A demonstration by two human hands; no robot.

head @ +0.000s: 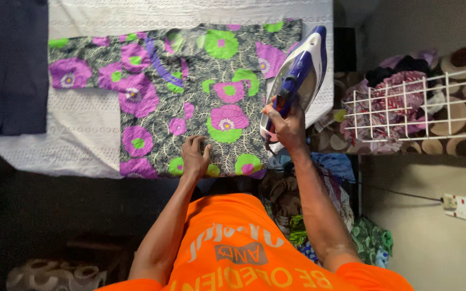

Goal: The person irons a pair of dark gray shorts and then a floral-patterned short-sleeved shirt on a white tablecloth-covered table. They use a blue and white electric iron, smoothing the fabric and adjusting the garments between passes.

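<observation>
The left hand (pixel 195 156) lay flat with its fingers spread, released and gripping nothing, pressing on the near edge of a floral garment (pixel 190 102) printed with purple and green flowers on a dark leafy ground. The garment was spread over a white lace-patterned cloth (pixel 82 140) that covered the desk, one sleeve reaching out to the left. The right hand (pixel 286 126) was clenched around the handle of a blue and white iron (pixel 297 75), which stood tilted up on its heel at the right edge of the garment, its pointed nose aimed away from the person and its soleplate turned to the right; whether the iron's heel touched the fabric could not be told. A dark navy cloth (pixel 9 64) lay at the far left of the desk, beside the sleeve. To the right of the desk a white wire rack (pixel 416 102) sat over a heap of mixed clothes (pixel 395 81). More crumpled clothes (pixel 319 183) were piled beside the person's right arm, and a white wall socket (pixel 456 206) with a cord running from it showed on the wall at the right. The person wore an orange shirt (pixel 233 242)
</observation>
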